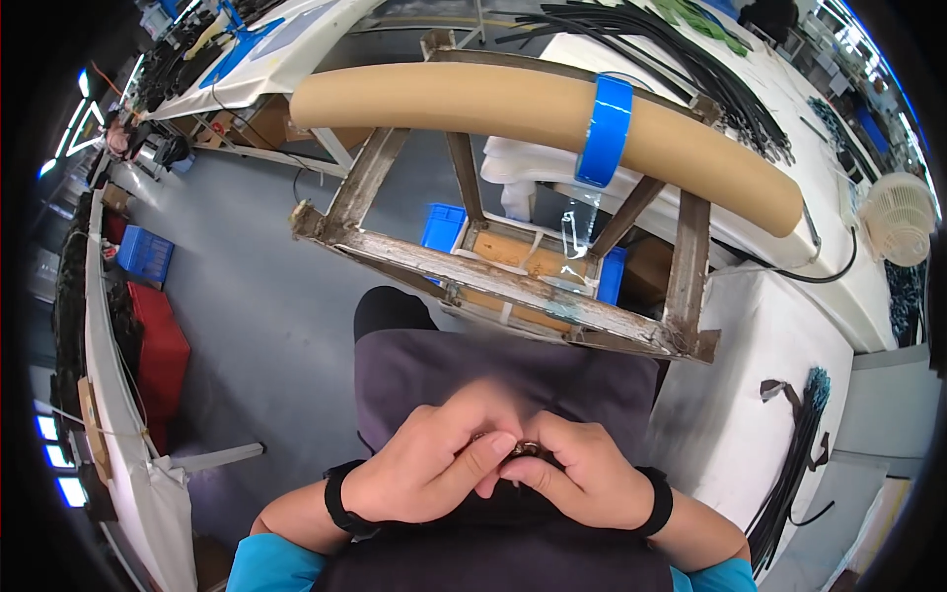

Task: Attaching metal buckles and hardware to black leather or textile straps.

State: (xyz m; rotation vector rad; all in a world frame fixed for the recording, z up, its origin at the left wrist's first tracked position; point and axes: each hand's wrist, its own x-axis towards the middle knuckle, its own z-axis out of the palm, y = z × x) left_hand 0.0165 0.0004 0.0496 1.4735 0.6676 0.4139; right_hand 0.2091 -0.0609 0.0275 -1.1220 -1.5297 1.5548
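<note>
My left hand (424,464) and my right hand (587,474) meet over my lap, with thumbs and fingers bent in a pinch. Between the fingertips shows a small dark piece with a brassy glint (526,450). Most of it is covered by my fingers, so its kind cannot be made out. The upper fingers of my left hand are blurred. Dark purple cloth (493,360) covers my lap under both hands. Each wrist wears a black band.
Ahead stands a worn wooden frame (513,281) carrying a long brown tube (444,99) with a blue band (605,128). Black strips (681,59) lie on the white table at right, and a dark bundle (799,454) nearer. Red (158,345) and blue bins (145,254) stand left.
</note>
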